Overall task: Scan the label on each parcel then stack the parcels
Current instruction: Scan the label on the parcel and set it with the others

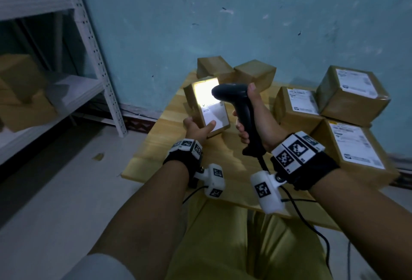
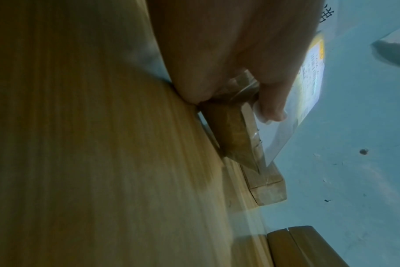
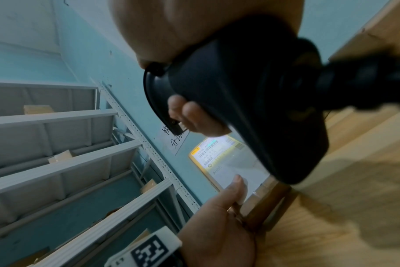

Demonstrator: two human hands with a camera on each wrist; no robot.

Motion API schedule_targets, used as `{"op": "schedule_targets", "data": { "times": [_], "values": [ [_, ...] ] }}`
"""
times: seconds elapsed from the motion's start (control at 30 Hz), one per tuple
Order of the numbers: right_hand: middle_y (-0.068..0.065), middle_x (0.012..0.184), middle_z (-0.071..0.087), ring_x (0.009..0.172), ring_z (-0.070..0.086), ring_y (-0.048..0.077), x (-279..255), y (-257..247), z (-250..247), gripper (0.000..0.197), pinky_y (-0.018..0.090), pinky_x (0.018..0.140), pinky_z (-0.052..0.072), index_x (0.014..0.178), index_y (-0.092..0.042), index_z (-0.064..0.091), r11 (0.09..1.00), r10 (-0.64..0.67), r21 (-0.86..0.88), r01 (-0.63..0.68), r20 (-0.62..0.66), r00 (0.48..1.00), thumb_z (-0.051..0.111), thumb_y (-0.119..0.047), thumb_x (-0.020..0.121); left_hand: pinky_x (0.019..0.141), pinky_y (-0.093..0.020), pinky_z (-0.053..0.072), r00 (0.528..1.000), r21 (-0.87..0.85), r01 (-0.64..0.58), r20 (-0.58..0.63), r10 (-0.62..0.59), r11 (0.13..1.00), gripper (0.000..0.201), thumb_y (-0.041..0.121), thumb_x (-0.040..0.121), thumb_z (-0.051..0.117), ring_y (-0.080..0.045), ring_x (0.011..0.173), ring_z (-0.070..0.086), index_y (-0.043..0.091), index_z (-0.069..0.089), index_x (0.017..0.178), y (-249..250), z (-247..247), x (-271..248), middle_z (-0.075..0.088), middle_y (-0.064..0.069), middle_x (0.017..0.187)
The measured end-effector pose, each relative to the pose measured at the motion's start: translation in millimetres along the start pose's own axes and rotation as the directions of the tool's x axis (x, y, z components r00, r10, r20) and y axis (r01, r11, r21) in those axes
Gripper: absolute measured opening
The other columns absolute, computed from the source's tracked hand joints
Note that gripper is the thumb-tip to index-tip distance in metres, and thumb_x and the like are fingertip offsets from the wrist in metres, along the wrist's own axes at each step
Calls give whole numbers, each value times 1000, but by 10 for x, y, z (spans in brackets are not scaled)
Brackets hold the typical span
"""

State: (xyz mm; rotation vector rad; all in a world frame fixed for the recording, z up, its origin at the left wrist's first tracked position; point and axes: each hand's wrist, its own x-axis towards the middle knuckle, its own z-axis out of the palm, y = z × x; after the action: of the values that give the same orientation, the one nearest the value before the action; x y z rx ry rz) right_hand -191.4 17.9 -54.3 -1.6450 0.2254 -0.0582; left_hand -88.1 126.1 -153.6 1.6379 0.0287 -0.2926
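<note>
Brown cardboard, taped and bearing a white printed label, makes up the small parcel [image 1: 206, 107] now under the beam — the scanning step is in hand. The left hand [image 1: 197, 127] grips the parcel's near end, thumb across the label and fingers curled beneath, tilting it up off the pale wooden worktop [image 1: 156, 146]. Just beside the parcel, the right hand [image 1: 252, 119] is wrapped round the grip of the black pistol-shaped barcode scanner [image 1: 236, 106], whose head points at the label; bright light falls on the label's far half, where the barcodes sit. Beyond the parcel lie two plain brown boxes [image 1: 236, 71]. Well to the scanner's side of it, three labelled brown boxes [image 1: 330, 110] lie together. Once the reading is taken, the next move is probably to carry the parcel over to those three and set it squarely on one.
</note>
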Motion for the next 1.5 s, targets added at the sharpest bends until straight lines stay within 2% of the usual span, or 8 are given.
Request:
{"op": "schedule_targets", "data": {
  "times": [0.1,0.37,0.53,0.73,1.13,1.3,1.4,1.5],
  "values": [
    [0,45,44,33,38,14,-6,-19,2,67,20,39,31,77,-10,49,1000,3,-24,-4,-11,1000,21,-69,88,99,-35,39,1000,15,5,3,-5,1000,70,25,87,63,-31,123,47,11,18,139,16,-10,-2,42,-14,139],
    [1,48,43,36,38,14,-24,-47,-21,66,21,41,31,74,-11,48,997,13,-69,-15,-36,999,21,-70,88,104,-43,40,1000,15,29,9,-29,999,71,27,87,64,-32,124,47,14,18,140,33,-16,-23,42,-13,138],
    [1,49,44,36,39,14,-28,9,2,66,21,40,32,78,-11,49,996,32,-82,-34,-35,999,21,-70,88,100,-40,40,1000,23,15,18,-15,1000,69,27,87,63,-30,122,47,13,19,139,35,-15,-36,42,-13,137],
    [-1,47,44,37,37,14,-33,-62,17,63,22,41,30,76,-12,48,1000,-20,-22,19,-49,999,21,-68,89,105,-47,39,999,25,26,19,-26,999,73,29,85,65,-32,123,47,15,18,139,48,-20,-52,44,-14,137],
    [0,48,44,35,38,12,-14,-69,-48,62,19,39,31,85,-15,52,999,-2,34,2,-8,1000,22,-69,88,105,-40,36,1000,-30,0,-29,-1,1000,70,25,89,61,-31,128,45,8,19,141,69,-16,-64,43,-14,142],
    [4,49,43,33,37,13,-47,-12,-63,62,18,38,31,80,-14,53,999,-5,34,5,-9,1000,21,-67,90,103,-36,38,997,-49,-25,-72,21,999,64,20,89,62,-30,125,48,3,23,137,55,13,-69,47,-16,138],
    [3,48,43,33,38,13,-56,42,-54,58,19,38,31,85,-19,52,1000,7,21,-7,0,1000,21,-67,89,102,-36,39,996,-42,-37,-77,34,998,66,19,88,63,-31,124,49,2,23,137,50,27,-63,48,-17,137],
    [3,47,43,34,37,14,-54,53,-41,63,20,39,30,80,-12,49,1000,1,25,-1,3,1000,21,-68,89,104,-37,38,997,-27,-35,-72,33,999,69,20,87,64,-31,125,48,2,22,139,45,27,-57,47,-17,138]
  ]
}}
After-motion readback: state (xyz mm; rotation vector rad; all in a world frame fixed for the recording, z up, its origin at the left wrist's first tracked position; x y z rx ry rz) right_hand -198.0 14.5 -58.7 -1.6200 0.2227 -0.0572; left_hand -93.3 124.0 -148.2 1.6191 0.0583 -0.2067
